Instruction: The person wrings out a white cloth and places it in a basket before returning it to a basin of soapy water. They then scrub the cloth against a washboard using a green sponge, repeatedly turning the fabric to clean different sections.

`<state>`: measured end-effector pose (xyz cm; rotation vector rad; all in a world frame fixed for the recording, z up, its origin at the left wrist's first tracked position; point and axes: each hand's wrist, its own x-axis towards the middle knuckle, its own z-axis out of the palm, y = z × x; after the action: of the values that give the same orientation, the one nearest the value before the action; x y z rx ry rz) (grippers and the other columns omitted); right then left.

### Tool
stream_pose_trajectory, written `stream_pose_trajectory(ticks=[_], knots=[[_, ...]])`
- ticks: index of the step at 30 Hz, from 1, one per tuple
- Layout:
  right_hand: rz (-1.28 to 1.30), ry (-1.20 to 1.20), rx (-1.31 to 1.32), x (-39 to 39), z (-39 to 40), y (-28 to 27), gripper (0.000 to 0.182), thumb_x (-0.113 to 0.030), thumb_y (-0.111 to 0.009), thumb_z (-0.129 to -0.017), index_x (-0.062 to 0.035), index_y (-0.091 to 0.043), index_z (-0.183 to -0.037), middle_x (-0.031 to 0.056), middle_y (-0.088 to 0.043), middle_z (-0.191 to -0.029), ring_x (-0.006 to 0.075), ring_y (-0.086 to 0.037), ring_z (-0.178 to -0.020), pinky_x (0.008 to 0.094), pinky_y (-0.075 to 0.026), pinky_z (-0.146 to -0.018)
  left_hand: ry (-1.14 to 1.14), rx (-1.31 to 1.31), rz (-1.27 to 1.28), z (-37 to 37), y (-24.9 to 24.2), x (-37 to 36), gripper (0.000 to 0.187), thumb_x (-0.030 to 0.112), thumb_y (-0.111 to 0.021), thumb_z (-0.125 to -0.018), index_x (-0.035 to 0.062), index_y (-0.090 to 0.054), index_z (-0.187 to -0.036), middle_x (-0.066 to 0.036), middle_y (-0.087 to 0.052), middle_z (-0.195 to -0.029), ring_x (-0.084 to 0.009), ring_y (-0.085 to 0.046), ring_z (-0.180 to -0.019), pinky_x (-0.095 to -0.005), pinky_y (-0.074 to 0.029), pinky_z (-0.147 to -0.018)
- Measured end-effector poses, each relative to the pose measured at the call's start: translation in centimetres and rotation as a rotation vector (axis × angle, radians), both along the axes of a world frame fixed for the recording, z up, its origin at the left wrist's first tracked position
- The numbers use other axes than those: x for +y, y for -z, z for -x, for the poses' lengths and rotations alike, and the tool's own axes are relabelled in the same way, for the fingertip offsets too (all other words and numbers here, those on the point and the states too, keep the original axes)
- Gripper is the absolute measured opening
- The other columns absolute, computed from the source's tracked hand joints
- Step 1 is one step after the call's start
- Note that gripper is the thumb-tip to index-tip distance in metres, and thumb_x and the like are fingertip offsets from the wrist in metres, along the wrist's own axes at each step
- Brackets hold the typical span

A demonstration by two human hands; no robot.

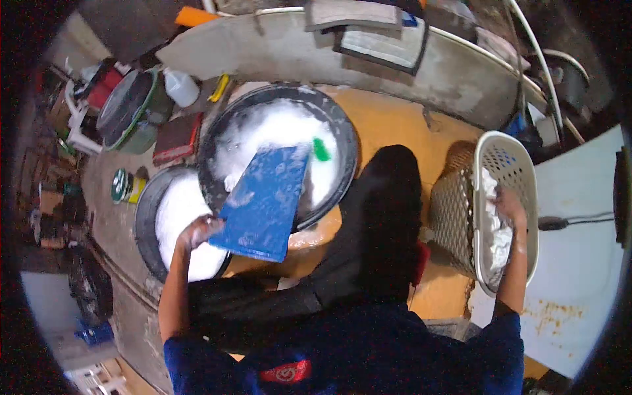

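My left hand (201, 230) is closed on the lower left edge of a blue washboard (266, 201), wet with streaks of suds. The board slants over the near rim of a large black basin (349, 151), its far end in the white foam (276, 118). A green brush-like item (321, 149) lies in the foam beside the board. On the other side, my right hand (510, 205) reaches into a beige laundry basket (454, 210), its fingers against white cloth (497, 240) and partly hidden in it.
A smaller black tub (148, 227) of foam stands at left, near a green-lidded jar (120, 185). Behind are a white jug (181, 87), a dark red box (178, 138) and a large lidded tub (128, 112). Mats (382, 46) hang over the low wall (276, 46).
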<state>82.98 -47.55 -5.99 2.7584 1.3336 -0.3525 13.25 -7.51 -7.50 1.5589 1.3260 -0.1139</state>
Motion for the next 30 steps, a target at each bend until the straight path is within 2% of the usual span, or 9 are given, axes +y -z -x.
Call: stream_pose_trajectory(ticks=[2,5,10,14,19,24,26,28,30], knots=[[-0.42,-0.177,-0.171,7.2,5.0,-6.4,0.039,-0.018,-0.065,-0.071,0.0049,-0.053,-0.099,0.0148,-0.06,-0.084,0.0246,-0.058,-0.079,0.0334,-0.045,-0.074,0.299,-0.024,-0.389,-0.2,-2.3,2.2,0.034,0.03,-0.061,-0.076,-0.0012,-0.056,-0.089,-0.003,-0.057,-0.074,-0.0108,-0.05,-0.069,-0.0246,-0.041,-0.06],[-0.661,-0.402,0.26,18.7,17.4,-15.1,0.038,-0.017,-0.065,-0.071,-0.0007,-0.052,-0.102,0.0159,-0.056,-0.1,0.0284,-0.055,-0.092,0.0342,-0.043,-0.079,0.221,-0.429,-0.542,-2.8,-5.1,4.7,0.023,0.026,-0.054,-0.081,0.0037,-0.055,-0.087,-0.001,-0.052,-0.069,-0.0104,-0.048,-0.064,-0.0238,-0.04,-0.057],[-0.863,-1.097,0.374,31.3,31.7,-11.9,0.059,-0.027,-0.068,-0.067,-0.0042,-0.042,-0.116,0.0204,-0.051,-0.106,0.0312,-0.049,-0.102,0.0377,-0.039,-0.087,-0.257,-0.852,-0.09,-12.0,-11.2,7.3,0.027,0.033,-0.047,-0.085,0.0069,-0.053,-0.086,-0.003,-0.048,-0.062,-0.0131,-0.048,-0.051,-0.0251,-0.038,-0.046],[-0.675,-0.798,0.235,38.2,32.3,-10.1,0.043,-0.017,-0.063,-0.07,-0.0088,-0.049,-0.109,0.018,-0.057,-0.094,0.035,-0.054,-0.088,0.0403,-0.044,-0.076,-0.278,-0.858,-0.296,-15.2,-11.4,9.1,0.032,0.038,-0.043,-0.087,0.0061,-0.047,-0.088,-0.004,-0.048,-0.063,-0.0127,-0.046,-0.047,-0.0249,-0.037,-0.043],[-0.778,-0.578,0.008,40.9,28.2,-10.3,0.027,-0.008,-0.056,-0.07,-0.0134,-0.057,-0.096,0.0176,-0.058,-0.071,0.0364,-0.056,-0.072,0.0419,-0.046,-0.063,-0.432,-0.565,-0.389,-13.8,2.4,12.4,0.034,0.035,-0.051,-0.08,0.0014,-0.049,-0.085,-0.008,-0.052,-0.062,-0.0181,-0.05,-0.044,-0.0326,-0.044,-0.042],[-0.893,-0.407,0.098,40.9,26.4,-10.5,0.017,-0.011,-0.056,-0.073,-0.0097,-0.059,-0.09,0.0193,-0.056,-0.074,0.0369,-0.055,-0.074,0.0411,-0.043,-0.061,0.41,0.216,-0.575,-13.6,23.4,10.8,0.038,0.028,-0.056,-0.068,0.0047,-0.051,-0.097,-0.013,-0.058,-0.084,-0.0288,-0.056,-0.083,-0.042,-0.045,-0.072],[-0.92,-0.376,0.09,41.2,25.9,-9.9,0.016,-0.011,-0.056,-0.074,-0.0093,-0.059,-0.089,0.0195,-0.055,-0.073,0.0373,-0.054,-0.073,0.0396,-0.043,-0.061,0.802,0.314,-0.547,-17.7,23.4,7.4,0.041,0.025,-0.048,-0.073,0.0074,-0.047,-0.109,-0.017,-0.051,-0.103,-0.0318,-0.05,-0.097,-0.0449,-0.043,-0.082],[-0.904,-0.388,0.142,40.8,25.7,-10.5,0.014,-0.01,-0.055,-0.074,-0.0084,-0.058,-0.088,0.0194,-0.055,-0.073,0.0373,-0.054,-0.073,0.0379,-0.043,-0.061,0.65,0.27,-0.894,-19.1,25.2,2.5,0.038,0.02,-0.046,-0.076,0.0128,-0.045,-0.113,-0.015,-0.046,-0.114,-0.0331,-0.046,-0.103,-0.0588,-0.039,-0.074],[-0.92,-0.39,0.169,41.0,25.4,-10.4,0.013,-0.01,-0.055,-0.075,-0.0075,-0.058,-0.087,0.0192,-0.055,-0.073,0.0371,-0.054,-0.073,0.0363,-0.044,-0.061,0.707,0.372,-0.902,-19.7,25.3,1.5,0.056,0.017,-0.038,-0.081,0.011,-0.019,-0.133,-0.014,-0.054,-0.1,-0.0336,-0.048,-0.097,-0.0517,-0.04,-0.075]])
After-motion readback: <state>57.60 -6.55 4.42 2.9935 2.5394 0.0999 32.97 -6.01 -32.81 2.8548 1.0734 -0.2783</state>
